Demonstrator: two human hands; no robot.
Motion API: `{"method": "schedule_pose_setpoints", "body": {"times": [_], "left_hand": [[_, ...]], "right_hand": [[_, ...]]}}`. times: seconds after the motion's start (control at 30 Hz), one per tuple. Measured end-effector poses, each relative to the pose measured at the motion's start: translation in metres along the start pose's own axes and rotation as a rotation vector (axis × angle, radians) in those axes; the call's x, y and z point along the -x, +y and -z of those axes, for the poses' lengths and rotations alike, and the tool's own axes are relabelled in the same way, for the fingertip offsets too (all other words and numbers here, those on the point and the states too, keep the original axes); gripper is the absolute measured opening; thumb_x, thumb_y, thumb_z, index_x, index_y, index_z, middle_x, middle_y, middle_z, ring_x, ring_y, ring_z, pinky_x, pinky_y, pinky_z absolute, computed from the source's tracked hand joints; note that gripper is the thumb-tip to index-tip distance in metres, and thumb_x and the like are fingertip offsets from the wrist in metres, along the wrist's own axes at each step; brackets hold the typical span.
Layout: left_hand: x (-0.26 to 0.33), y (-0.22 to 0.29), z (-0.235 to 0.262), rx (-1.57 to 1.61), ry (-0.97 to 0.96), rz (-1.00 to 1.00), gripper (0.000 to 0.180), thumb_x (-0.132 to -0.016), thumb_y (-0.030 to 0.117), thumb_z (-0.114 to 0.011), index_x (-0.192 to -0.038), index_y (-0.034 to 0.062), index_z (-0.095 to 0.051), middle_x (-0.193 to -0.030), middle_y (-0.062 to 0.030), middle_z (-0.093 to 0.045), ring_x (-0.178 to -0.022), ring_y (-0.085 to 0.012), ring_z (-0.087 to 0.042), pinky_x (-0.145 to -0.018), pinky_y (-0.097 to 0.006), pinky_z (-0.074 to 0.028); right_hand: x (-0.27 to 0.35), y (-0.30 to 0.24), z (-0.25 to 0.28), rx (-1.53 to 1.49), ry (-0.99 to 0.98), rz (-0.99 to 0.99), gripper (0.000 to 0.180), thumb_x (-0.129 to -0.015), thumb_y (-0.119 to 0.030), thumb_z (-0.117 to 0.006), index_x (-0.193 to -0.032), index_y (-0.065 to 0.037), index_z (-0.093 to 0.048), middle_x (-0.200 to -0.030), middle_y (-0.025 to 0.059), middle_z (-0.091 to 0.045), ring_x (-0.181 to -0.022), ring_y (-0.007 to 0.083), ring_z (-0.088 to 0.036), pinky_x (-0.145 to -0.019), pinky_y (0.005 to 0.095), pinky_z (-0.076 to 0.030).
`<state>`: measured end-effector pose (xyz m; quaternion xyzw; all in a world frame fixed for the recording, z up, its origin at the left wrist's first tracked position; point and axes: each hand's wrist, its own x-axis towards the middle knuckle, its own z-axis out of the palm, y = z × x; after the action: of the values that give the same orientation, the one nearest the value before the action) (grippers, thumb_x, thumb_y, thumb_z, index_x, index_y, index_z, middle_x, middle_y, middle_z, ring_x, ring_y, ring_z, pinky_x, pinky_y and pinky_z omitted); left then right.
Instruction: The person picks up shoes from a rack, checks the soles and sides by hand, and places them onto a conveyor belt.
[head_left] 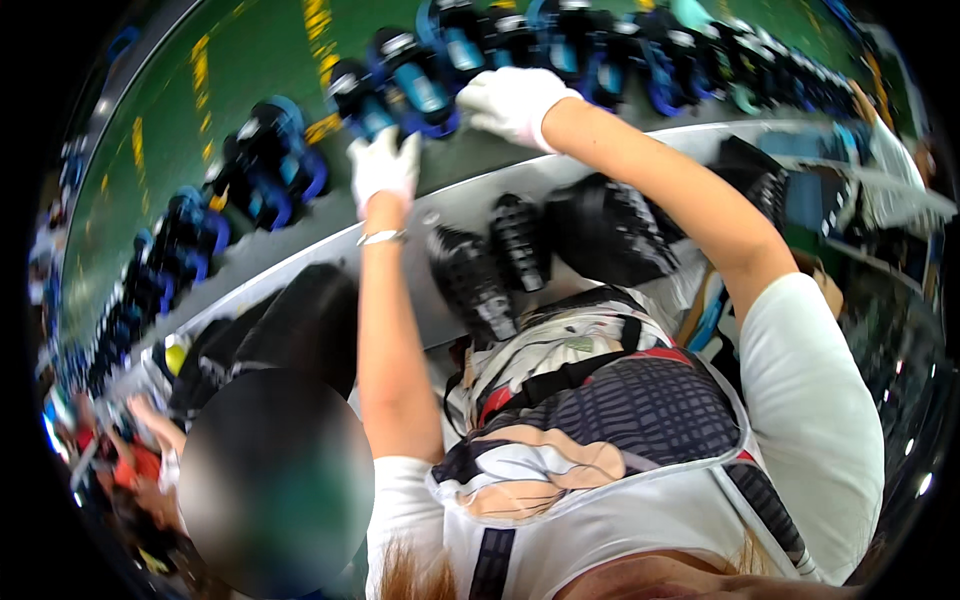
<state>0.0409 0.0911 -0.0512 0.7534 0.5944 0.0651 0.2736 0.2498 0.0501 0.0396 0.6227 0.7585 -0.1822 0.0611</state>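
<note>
Your left hand [385, 172]: fingers spread | right hand [518, 103]: curled, cannot tell grip | shoe [418, 86] between them: likely light, pliant; hold sides

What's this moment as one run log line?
Left white-gloved hand: open near black-and-blue shoes; right white-gloved hand: beside shoes, grip unclear; grey ledge: black textured pieces

Left hand [385, 168], white-gloved, had fingers spread at the near edge of a black-and-blue shoe row [420, 88]. Right hand [520, 105], also gloved, fingers curled, was beside it. Black studded pieces [470, 280] sat nearer the body.
</note>
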Motion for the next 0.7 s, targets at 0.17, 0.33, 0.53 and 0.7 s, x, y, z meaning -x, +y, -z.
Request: {"method": "schedule_pose_setpoints", "body": {"times": [0.17,0.33,0.53,0.7], "left_hand": [[0.023,-0.052,0.009,0.344,0.027,-0.146,0.053,-0.088,0.030,-0.062,-0.131,0.0015,-0.052,-0.122,-0.0201,-0.060,-0.107,-0.0287,-0.060,-0.094,-0.035,-0.043],[0.053,-0.028,0.034,0.442,-0.014,0.073,0.050,-0.093,0.028,-0.055,-0.133,-0.0020,-0.048,-0.124,-0.0174,-0.058,-0.108,-0.0227,-0.057,-0.096,-0.031,-0.041],[0.092,-0.015,0.051,0.604,0.022,0.109,0.046,-0.096,0.030,-0.053,-0.131,0.0012,-0.052,-0.125,-0.0107,-0.057,-0.106,-0.0163,-0.055,-0.085,-0.031,-0.049],[0.105,0.004,0.056,0.621,0.012,0.113,0.043,-0.096,0.029,-0.052,-0.130,0.0012,-0.053,-0.125,-0.0101,-0.057,-0.105,-0.0173,-0.057,-0.085,-0.032,-0.050]], "right_hand": [[0.133,0.038,0.040,-0.217,0.070,-0.268,0.033,-0.091,-0.034,-0.052,-0.112,-0.011,-0.061,-0.102,0.0130,-0.064,-0.097,0.0312,-0.061,-0.085,0.0390,-0.048],[0.342,0.113,0.064,-0.160,0.354,-0.918,0.028,-0.091,-0.029,-0.055,-0.106,-0.007,-0.065,-0.100,0.0147,-0.067,-0.093,0.0298,-0.064,-0.083,0.0341,-0.049],[0.387,0.107,0.029,-0.285,0.218,-0.927,0.033,-0.085,-0.031,-0.062,-0.107,-0.006,-0.063,-0.098,0.0130,-0.064,-0.088,0.0248,-0.064,-0.082,0.0333,-0.049],[0.395,0.104,0.001,-0.183,0.247,-0.809,0.049,-0.075,-0.025,-0.072,-0.118,-0.010,-0.055,-0.110,0.0103,-0.055,-0.090,0.0243,-0.061,-0.083,0.0331,-0.050]]}}
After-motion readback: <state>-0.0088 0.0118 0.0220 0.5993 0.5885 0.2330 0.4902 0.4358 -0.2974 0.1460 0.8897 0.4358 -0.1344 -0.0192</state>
